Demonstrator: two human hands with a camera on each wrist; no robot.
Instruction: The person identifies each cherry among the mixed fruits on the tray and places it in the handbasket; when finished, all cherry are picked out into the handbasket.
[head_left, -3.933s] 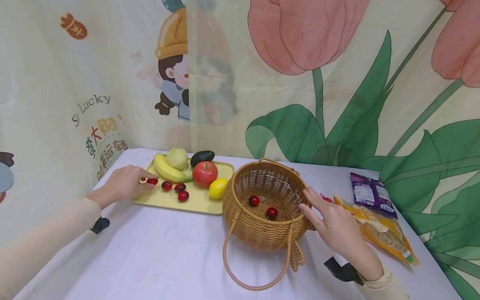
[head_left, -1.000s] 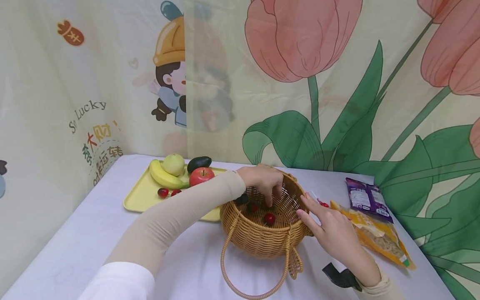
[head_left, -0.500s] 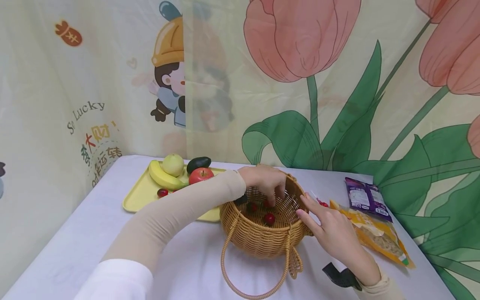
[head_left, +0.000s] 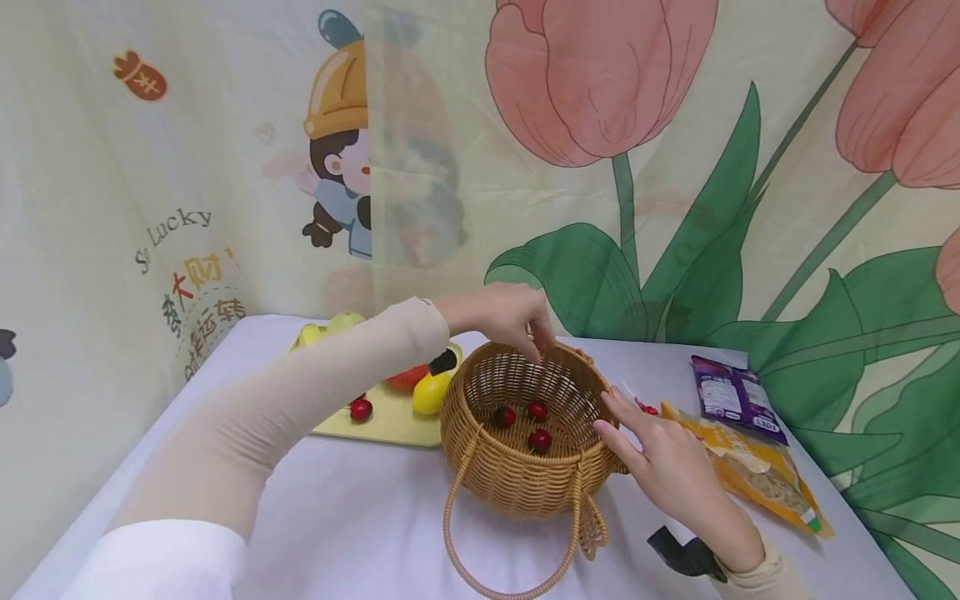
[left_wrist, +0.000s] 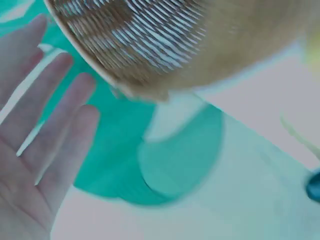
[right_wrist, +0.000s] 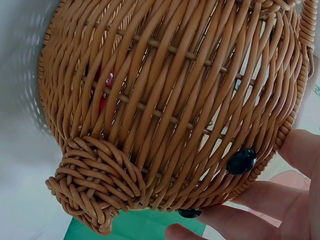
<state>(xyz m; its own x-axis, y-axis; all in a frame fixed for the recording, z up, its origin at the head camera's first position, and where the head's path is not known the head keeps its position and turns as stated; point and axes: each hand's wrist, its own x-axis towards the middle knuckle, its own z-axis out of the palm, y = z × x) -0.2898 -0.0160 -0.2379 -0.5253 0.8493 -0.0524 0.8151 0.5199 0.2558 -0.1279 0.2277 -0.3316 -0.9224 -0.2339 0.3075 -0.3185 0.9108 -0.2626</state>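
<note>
A round wicker basket [head_left: 517, 479] stands on the table, its mouth tilted toward me and its handle [head_left: 452, 525] hanging down in front. Three red cherries [head_left: 539, 441] lie on its floor. Over the far rim is my left hand [head_left: 510, 317], holding nothing; in the left wrist view its fingers [left_wrist: 60, 112] are extended and apart. My right hand [head_left: 667, 458] rests its fairly straight fingers on the basket's right rim. From the right wrist view, fingertips touch the weave beside two black beads [right_wrist: 241, 161], and red shows through the wicker.
A yellow tray [head_left: 375, 429] on the left bears a lemon [head_left: 431, 393], a red apple [head_left: 407, 379], a cherry [head_left: 361, 410] and a banana [head_left: 309, 335], partly hidden by my left sleeve. Rightward lie a yellow snack bag [head_left: 765, 471] and a purple packet [head_left: 738, 398].
My left hand carried a cherry from the tray, reached inside the basket, and has now lifted out and back without it. A third cherry shows inside. My right hand stays at the rim.
</note>
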